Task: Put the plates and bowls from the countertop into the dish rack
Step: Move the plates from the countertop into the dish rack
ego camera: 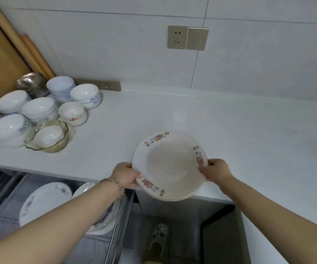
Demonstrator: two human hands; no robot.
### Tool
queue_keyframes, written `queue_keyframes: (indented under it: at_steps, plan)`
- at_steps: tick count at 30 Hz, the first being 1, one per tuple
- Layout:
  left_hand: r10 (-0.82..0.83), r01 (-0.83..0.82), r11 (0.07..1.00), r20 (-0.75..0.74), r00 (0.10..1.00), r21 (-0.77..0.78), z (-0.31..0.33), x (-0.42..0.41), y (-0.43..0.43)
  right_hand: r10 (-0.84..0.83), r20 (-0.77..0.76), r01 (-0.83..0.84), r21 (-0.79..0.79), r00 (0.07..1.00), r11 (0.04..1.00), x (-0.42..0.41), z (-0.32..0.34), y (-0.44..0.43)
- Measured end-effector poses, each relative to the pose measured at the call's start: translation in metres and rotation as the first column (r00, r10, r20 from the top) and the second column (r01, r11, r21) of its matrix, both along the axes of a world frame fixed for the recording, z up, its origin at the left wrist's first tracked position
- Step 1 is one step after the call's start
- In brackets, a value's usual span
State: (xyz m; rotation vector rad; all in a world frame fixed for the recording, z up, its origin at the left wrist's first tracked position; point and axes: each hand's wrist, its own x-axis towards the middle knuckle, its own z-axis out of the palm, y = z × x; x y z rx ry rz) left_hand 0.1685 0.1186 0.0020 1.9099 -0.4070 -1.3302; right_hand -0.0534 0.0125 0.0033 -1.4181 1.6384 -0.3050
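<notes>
Here, at nine o'clock on the desk (192,119), the bowls (39,109) sit bunched near the wall, some stacked in twos and one white bowl nested inside a glass bowl (47,138), likely grouped that way to keep the rest of the surface free. Below them, at seven o'clock, the dish rack (20,197) stands pulled out under the desk edge, with floral plates (45,199) already leaning in it, so the drop from desk to rack is short. The left hand (125,176) pinches the plates' rim at its eight o'clock side, thumb on top and fingers beneath. The plates in hand (170,165), a small stack of what looks like two or three, overhang the desk's front edge at the middle of the view, tilted slightly toward the person. The right hand (217,169) closes its grip on the opposite rim at three o'clock; two hands probably serve to steady the stack.
</notes>
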Motion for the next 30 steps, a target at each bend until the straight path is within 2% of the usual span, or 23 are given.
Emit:
queue_keyframes:
  at_steps: [11,19,23,30]
  plan:
    - [0.118,-0.119,0.991,0.020,0.993,0.064,0.009,0.037,0.191,0.154,0.022,-0.155,0.048,0.988,0.987,0.047,-0.006,0.161]
    - [0.142,-0.152,0.984,0.110,0.984,0.091,0.002,0.136,0.313,0.152,0.060,-0.158,0.119,0.987,0.980,0.149,-0.026,0.286]
    - [0.179,-0.190,0.976,0.101,0.979,0.109,-0.001,0.193,0.363,0.154,0.081,-0.166,0.165,0.985,0.972,0.203,-0.034,0.340]
    - [0.191,-0.206,0.966,0.107,0.976,0.159,-0.021,0.280,0.389,0.156,0.109,-0.175,0.193,0.982,0.966,0.294,-0.055,0.363]
